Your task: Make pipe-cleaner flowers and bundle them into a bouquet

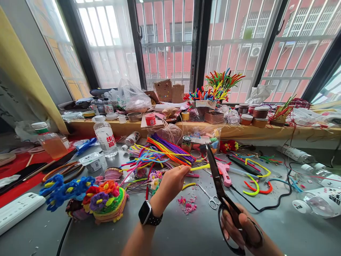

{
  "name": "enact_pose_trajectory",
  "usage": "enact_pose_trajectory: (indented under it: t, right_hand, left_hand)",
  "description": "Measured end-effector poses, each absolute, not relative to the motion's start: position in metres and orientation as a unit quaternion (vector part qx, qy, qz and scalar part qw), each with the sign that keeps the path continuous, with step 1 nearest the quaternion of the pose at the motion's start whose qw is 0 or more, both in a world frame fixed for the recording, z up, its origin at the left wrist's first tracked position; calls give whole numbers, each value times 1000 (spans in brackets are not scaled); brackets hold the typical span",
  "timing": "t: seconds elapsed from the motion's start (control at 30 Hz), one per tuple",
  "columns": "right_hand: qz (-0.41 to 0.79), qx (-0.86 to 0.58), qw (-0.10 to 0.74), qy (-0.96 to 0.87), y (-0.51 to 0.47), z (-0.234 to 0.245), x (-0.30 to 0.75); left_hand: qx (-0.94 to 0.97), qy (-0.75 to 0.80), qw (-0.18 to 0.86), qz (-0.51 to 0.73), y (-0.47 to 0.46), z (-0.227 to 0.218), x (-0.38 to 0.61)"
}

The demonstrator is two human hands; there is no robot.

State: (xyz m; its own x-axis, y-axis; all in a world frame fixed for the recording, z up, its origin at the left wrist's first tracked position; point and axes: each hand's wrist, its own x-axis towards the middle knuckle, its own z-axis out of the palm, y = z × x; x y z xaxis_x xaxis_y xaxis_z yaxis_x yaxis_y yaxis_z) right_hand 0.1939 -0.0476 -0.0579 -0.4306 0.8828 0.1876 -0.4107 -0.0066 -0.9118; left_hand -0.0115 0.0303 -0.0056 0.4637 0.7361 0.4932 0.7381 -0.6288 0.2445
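My left hand (pixel 172 179), with a black watch on its wrist, pinches a yellow pipe cleaner (pixel 201 167) that points to the right. In my right hand (pixel 237 225) is a large pair of dark scissors (pixel 218 181), fingers through the handle loops and the blades pointing up and away. The blade tips are close beside the pipe cleaner's free end; whether they touch it I cannot tell. Behind my left hand lies a bundle of coloured pipe cleaners (pixel 170 147). Pink fuzzy clippings (pixel 188 205) and small silver scissors (pixel 210 197) lie on the grey table between my hands.
Fuzzy flowers (pixel 70 188) and a flower-covered pot (pixel 109 204) stand at left, near a water bottle (pixel 105 137). A pink glue gun (pixel 225 174) trails a black cable (pixel 277 202) rightward. Several plastic bottles (pixel 319 202) lie at right. Jars and craft supplies crowd the window ledge (pixel 128 125).
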Motion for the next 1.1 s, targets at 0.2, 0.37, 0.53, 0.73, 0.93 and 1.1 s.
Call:
enact_pose_trajectory:
  t: [0.2, 0.37, 0.53, 0.73, 0.93, 1.1]
  right_hand:
    - [594, -340, 448, -575, -40, -46, 205]
    - [434, -544, 381, -608, -33, -39, 214]
    - [197, -654, 261, -682, -25, -48, 229]
    - [121, -712, 117, -682, -20, -59, 235]
    - [130, -728, 92, -667, -19, -60, 237]
    - [117, -694, 136, -697, -19, -65, 240]
  left_hand:
    - [-800, -517, 26, -303, 30, 2, -16]
    - [-714, -638, 101, -271, 42, 15, -33]
    - [-707, -675, 134, -165, 70, 24, -40]
    - [-746, -648, 116, -100, 104, 20, -37]
    - [-763, -625, 121, -108, 118, 27, -38]
    - [-765, -599, 150, -182, 106, 47, -41]
